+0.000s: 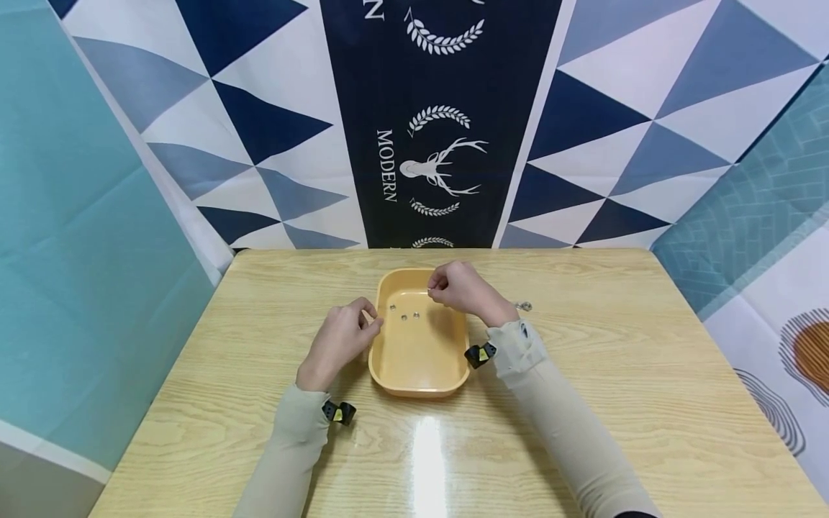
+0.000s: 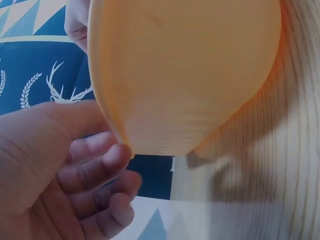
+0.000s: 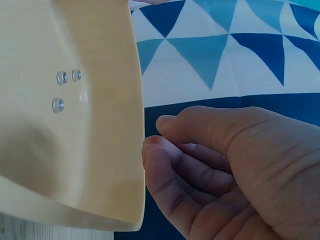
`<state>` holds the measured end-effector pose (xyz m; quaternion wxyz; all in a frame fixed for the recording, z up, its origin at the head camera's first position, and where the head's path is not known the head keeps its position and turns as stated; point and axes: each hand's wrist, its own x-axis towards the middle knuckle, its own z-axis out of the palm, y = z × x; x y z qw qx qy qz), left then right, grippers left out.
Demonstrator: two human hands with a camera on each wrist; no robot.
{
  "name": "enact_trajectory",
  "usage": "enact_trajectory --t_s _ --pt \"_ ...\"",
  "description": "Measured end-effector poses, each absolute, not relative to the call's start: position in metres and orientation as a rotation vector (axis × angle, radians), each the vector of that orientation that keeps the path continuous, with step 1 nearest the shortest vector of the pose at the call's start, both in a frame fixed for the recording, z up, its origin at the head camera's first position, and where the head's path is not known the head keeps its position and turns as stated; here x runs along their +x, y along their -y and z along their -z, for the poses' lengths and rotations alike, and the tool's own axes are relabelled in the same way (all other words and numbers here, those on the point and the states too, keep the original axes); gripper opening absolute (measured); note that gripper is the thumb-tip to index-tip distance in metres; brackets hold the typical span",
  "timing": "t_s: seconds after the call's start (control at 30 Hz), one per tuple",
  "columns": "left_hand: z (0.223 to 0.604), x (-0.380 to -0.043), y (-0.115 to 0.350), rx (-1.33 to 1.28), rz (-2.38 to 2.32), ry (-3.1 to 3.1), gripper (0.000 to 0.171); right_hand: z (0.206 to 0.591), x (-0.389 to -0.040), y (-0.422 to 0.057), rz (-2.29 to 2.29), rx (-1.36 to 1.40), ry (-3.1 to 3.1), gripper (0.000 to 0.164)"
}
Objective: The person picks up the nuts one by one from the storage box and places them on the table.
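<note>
Fingers of my left hand (image 1: 343, 332) pinch the tray (image 1: 419, 363); my right hand (image 1: 461, 288) curls over its far end, maybe loaded, I can't tell; release low, near the nuts (image 1: 404, 317).

Legible: the word "MODERN" (image 1: 386, 166), white, printed sideways on the dark panel (image 1: 447, 83) at the far side, left of the deer-head emblem (image 1: 424, 169). Higher on the panel: letter "N" (image 1: 373, 9).
</note>
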<state>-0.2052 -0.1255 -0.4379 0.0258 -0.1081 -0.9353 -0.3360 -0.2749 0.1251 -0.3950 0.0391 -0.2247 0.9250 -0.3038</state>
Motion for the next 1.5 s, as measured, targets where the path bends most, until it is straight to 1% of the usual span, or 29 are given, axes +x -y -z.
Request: enact_trajectory --t_s 0.1,0.23,0.33,0.57,1.03,1.27,1.5 --pt "0.438 -0.206 0.124 -0.347 1.028 2.894 0.015 0.394 -0.275 -0.126 0.929 -0.677 -2.839 0.008" --pt "0.438 -0.206 0.123 -0.266 1.069 2.900 0.025 0.394 -0.275 -0.126 0.925 -0.674 -2.842 0.008" --pt "0.438 -0.206 0.122 -0.215 1.105 2.891 0.028 0.393 -0.275 -0.127 0.922 -0.677 -2.843 0.008" --pt "0.437 -0.204 0.121 -0.155 1.076 2.864 0.022 0.393 -0.274 -0.130 0.935 -0.668 -2.832 0.008" --pt "0.439 -0.201 0.117 -0.097 1.107 2.906 0.028 0.396 -0.271 -0.140 0.951 -0.683 -2.838 0.009" --pt "0.441 -0.200 0.116 -0.097 1.100 2.930 0.029 0.399 -0.269 -0.150 0.947 -0.669 -2.847 0.009" --pt "0.444 -0.201 0.117 -0.179 1.031 2.934 0.033 0.395 -0.268 -0.165 0.976 -0.609 -2.854 0.010"
